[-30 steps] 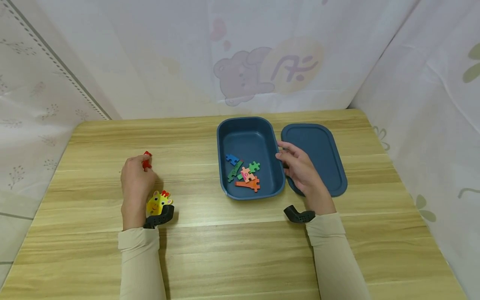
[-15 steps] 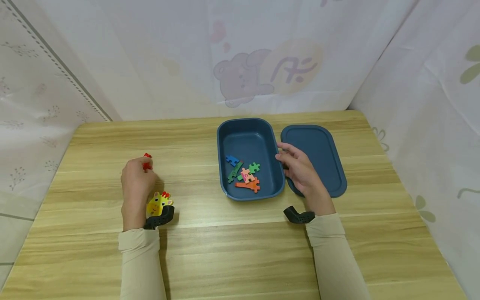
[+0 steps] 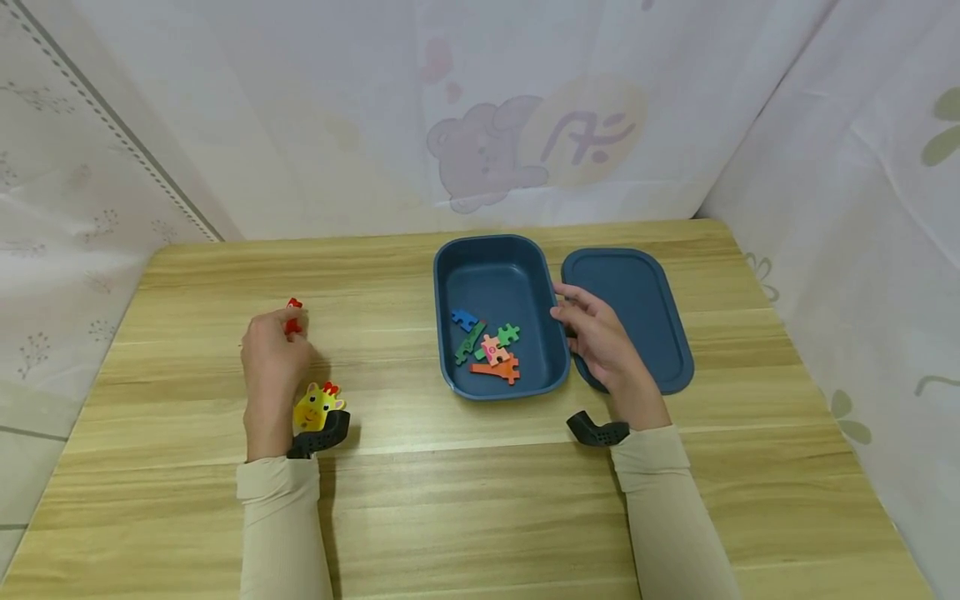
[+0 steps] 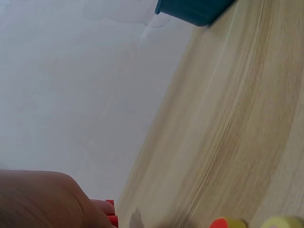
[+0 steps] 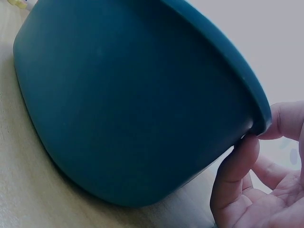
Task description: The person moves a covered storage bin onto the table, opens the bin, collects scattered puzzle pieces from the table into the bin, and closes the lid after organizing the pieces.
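We've got the left hand [image 3: 272, 354] pinching a red piece [image 3: 292, 326], the right hand [image 3: 602, 343] gripping the box's [image 3: 491, 287] right rim, likely steadying it.

From above, the head camera faced forward and down over the table [image 3: 450, 517]. The left wrist camera looked low and tilted toward the curtain [image 4: 71, 95]; the right, very near, faced the box [image 5: 118, 104], which all shared.

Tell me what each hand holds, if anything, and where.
The left hand pinches a red toy piece behind its exposed far end. The right hand touches the blue box at its right rim; whether it grips is unclear.
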